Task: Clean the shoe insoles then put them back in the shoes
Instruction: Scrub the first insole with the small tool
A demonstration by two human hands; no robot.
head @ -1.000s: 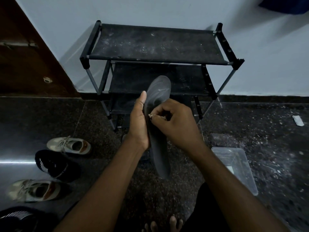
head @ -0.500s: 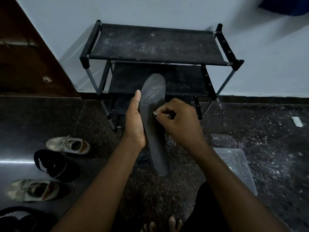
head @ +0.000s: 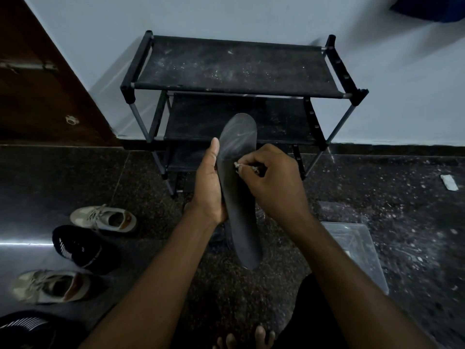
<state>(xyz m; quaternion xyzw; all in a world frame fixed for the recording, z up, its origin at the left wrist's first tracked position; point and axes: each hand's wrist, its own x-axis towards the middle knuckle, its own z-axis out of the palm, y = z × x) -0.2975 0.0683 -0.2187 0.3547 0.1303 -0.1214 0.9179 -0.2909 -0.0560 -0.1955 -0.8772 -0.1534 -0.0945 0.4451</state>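
A dark grey insole [head: 240,210] stands upright in front of me, toe end up. My left hand [head: 210,187] grips its left edge, thumb pointing up. My right hand [head: 271,182] is closed on a small pale wad [head: 237,166], pressed against the insole's upper half; I cannot tell what the wad is. On the floor at the left lie two beige sneakers [head: 105,219] [head: 51,287] and two black shoes [head: 75,248] [head: 25,328].
A black shoe rack [head: 234,69] with dusty shelves stands against the white wall. A clear plastic box [head: 357,250] sits on the dark speckled floor at the right. A brown door [head: 37,71] is at the left. My toes [head: 246,338] show at the bottom.
The insole has shifted slightly, first left and then back right. My right hand has moved the wad up along the insole's surface.
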